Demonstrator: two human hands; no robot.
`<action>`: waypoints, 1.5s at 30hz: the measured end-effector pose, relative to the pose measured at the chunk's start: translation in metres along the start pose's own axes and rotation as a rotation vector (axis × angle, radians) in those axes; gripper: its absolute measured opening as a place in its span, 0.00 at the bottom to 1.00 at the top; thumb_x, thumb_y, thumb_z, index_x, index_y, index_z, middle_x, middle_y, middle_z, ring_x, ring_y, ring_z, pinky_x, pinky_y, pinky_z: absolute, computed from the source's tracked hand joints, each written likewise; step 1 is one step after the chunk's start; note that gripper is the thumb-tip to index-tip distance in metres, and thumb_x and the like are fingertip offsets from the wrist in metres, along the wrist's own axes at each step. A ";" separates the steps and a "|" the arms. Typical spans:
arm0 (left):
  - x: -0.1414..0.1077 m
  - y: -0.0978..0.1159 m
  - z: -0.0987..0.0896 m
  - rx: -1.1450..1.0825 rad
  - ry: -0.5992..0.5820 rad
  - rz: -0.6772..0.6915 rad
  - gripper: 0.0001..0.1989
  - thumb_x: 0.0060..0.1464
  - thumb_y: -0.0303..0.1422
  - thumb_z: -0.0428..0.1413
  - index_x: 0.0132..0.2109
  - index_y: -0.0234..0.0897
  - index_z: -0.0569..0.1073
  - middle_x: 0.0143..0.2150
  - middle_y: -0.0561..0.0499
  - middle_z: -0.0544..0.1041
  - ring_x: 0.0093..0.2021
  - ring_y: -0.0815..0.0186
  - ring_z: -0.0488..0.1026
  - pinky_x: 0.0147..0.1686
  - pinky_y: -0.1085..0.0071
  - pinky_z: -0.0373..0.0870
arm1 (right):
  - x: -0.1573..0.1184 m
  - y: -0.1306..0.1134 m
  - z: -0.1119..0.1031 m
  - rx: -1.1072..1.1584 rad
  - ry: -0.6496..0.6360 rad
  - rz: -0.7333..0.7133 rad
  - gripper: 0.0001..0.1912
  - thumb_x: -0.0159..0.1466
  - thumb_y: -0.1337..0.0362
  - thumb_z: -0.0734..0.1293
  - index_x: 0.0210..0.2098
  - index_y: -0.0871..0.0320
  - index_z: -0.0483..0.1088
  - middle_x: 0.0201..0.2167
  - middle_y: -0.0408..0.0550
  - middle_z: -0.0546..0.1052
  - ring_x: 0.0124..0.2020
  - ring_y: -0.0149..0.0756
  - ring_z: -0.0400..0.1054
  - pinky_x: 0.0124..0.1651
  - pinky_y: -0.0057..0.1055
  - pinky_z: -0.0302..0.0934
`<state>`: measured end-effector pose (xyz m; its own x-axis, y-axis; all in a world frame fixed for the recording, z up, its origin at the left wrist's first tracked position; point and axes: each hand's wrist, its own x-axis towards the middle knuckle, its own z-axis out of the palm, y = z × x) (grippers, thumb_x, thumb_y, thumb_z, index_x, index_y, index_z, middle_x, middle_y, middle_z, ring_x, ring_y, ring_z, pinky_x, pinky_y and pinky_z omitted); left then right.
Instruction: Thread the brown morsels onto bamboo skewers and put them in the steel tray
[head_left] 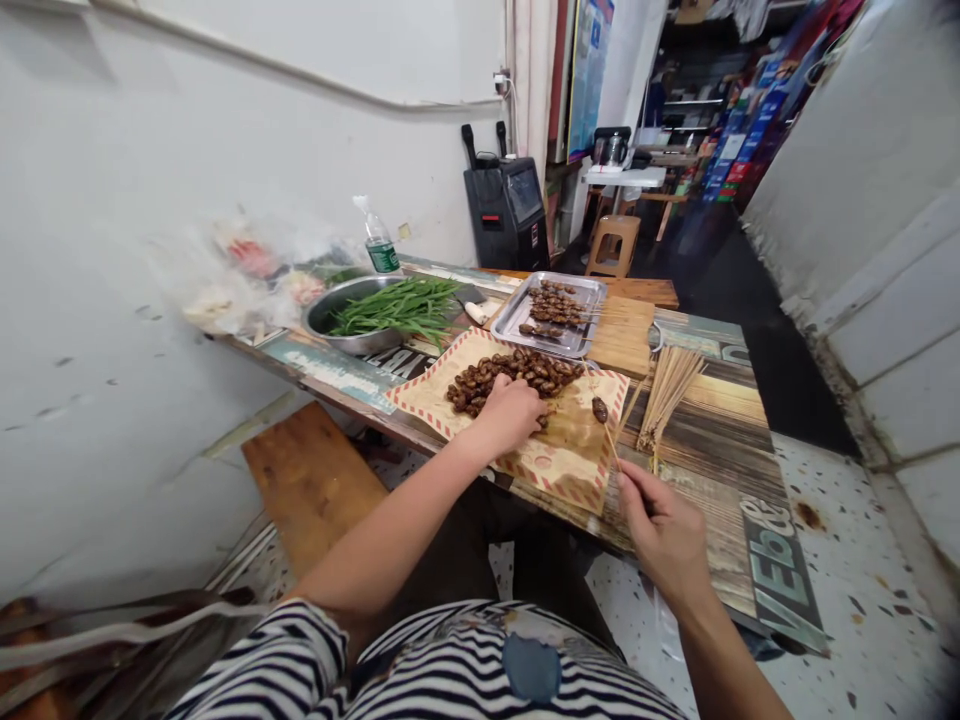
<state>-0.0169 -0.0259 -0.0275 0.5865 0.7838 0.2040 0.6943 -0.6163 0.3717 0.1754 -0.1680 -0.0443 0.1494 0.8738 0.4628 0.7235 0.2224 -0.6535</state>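
My left hand [514, 412] reaches onto a heap of brown silkworm pupae [480, 380], its fingers curled, with a dark pupa [541, 423] showing at the fingertips. Under the heap lies a sheet of tan paper [551, 468] with a red-striped border. My right hand [667, 520] pinches a thin bamboo skewer [613, 450] near the table's front edge. That skewer points up and away, with a single pupa [599, 410] threaded near its far end. Just right of the paper rests a bundle of bare bamboo skewers [670, 390].
Behind the paper, a metal tray [517, 325] bears several loaded skewers [555, 308], their sticks reaching over a wooden board [626, 340]. At the left stand a steel bowl [319, 325] of green chives [401, 305], a water bottle [381, 245] and plastic bags [247, 270]. A black speaker [506, 210] stands beyond.
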 end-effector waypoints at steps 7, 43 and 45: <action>-0.004 0.011 -0.013 -0.294 0.093 -0.114 0.11 0.45 0.35 0.57 0.37 0.37 0.77 0.32 0.50 0.76 0.33 0.67 0.69 0.36 0.71 0.59 | -0.001 -0.003 -0.001 0.070 -0.075 0.012 0.14 0.61 0.60 0.61 0.41 0.58 0.73 0.36 0.48 0.78 0.35 0.35 0.73 0.39 0.30 0.67; -0.017 0.009 -0.040 -2.160 0.106 -0.728 0.06 0.50 0.30 0.55 0.29 0.31 0.67 0.26 0.51 0.72 0.19 0.77 0.64 0.09 0.85 0.49 | -0.024 -0.019 -0.004 0.034 -0.170 -0.202 0.13 0.61 0.63 0.61 0.42 0.58 0.73 0.33 0.48 0.79 0.29 0.32 0.74 0.33 0.25 0.68; -0.017 0.010 -0.040 -2.162 0.098 -0.735 0.07 0.50 0.31 0.55 0.29 0.30 0.67 0.26 0.51 0.71 0.19 0.78 0.64 0.09 0.86 0.48 | -0.024 -0.019 -0.004 0.030 -0.171 -0.205 0.13 0.61 0.63 0.61 0.43 0.58 0.73 0.33 0.48 0.79 0.28 0.32 0.73 0.33 0.25 0.68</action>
<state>-0.0367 -0.0423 0.0085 0.4652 0.8025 -0.3737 -0.6575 0.5959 0.4611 0.1605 -0.1952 -0.0408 -0.1161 0.8691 0.4809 0.7062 0.4127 -0.5753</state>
